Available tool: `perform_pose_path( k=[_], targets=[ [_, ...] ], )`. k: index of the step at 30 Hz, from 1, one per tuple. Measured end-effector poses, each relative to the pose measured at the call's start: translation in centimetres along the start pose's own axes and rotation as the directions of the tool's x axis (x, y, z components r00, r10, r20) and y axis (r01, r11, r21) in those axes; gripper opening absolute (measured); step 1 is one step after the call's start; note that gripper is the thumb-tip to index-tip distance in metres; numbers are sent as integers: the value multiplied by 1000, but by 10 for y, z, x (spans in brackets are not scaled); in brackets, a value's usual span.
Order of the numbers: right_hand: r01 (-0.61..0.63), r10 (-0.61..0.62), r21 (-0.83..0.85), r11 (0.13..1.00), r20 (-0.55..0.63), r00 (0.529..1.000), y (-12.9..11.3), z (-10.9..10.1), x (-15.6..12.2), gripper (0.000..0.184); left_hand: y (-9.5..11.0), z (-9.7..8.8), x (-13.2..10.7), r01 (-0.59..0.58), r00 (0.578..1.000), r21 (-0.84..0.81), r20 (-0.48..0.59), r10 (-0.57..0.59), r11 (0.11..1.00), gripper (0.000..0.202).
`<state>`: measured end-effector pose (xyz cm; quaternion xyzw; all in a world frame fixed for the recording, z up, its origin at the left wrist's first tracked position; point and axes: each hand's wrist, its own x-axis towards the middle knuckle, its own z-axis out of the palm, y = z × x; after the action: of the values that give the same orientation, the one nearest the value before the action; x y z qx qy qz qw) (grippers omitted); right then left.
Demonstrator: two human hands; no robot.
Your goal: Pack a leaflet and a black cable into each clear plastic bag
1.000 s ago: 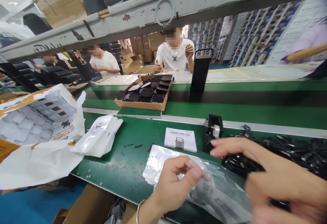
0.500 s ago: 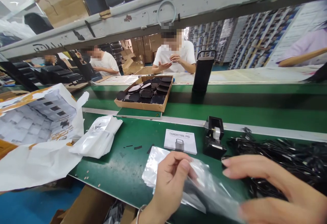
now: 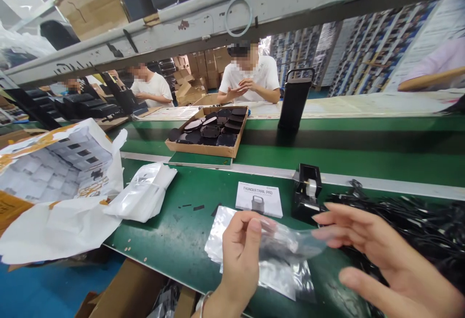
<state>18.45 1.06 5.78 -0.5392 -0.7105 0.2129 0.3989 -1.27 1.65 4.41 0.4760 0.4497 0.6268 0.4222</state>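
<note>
My left hand (image 3: 240,255) is closed, thumb against fingers, on a clear plastic bag (image 3: 296,241). Something dark shows through the film, but I cannot tell whether it lies inside or behind. At the bag's far end is my right hand (image 3: 385,260), fingers stretched and thumb well apart; its fingertips meet or overlap the bag's edge. Beneath the hands a stack of flat clear bags (image 3: 217,233) lies on the green bench. Just beyond it sits a white THUNDER TRAIL PRO booklet (image 3: 259,198). Coiled black cables (image 3: 410,221) are heaped behind my right hand.
A black tape dispenser (image 3: 305,204) stands right of the booklet. A carton of dark plates (image 3: 203,150) and a black speaker-like device with a handle (image 3: 293,102) stand farther back. White pouches (image 3: 145,194) and an opened bag (image 3: 58,173) lie left. Co-workers sit opposite.
My right hand has moved up and its fingers have spread from the bag's lower end. The bag, lower right before, now stretches sideways from my left hand. The view has shifted slightly.
</note>
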Motion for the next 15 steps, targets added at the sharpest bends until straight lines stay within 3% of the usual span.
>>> perform_pose_path(
  k=[2, 4, 7, 10, 12, 15],
  targets=[
    [-88, 76, 97, 991, 122, 990, 0, 10, 1, 44, 0, -1, 3, 10, 1000, 17, 18, -10, 1000, 34],
    [-152, 132, 90, 984, 196, 972, -3, 17, 6, 20, -2, -2, 5, 9, 1000, 45, -6, -8, 999, 35],
    [-164, 144, 83, 983, 202, 969, -10, 20, 13, 30, -7, -5, 10, 11, 999, 13, -48, -11, 1000, 37],
    [-164, 147, 113, 980, 143, 979, -12, 21, 17, 28, -10, -10, 15, 108, 989, -107, 112, -96, 988, 43],
    [-196, 180, 139, 971, 117, 977, -11, 22, 17, 29, -12, -13, 19, 236, 948, -87, 238, -209, 968, 52],
    [-250, 221, 203, 947, 157, 963, -2, 26, 15, 26, -12, -16, 24, 321, 913, 27, 258, -317, 947, 26]
  ],
)
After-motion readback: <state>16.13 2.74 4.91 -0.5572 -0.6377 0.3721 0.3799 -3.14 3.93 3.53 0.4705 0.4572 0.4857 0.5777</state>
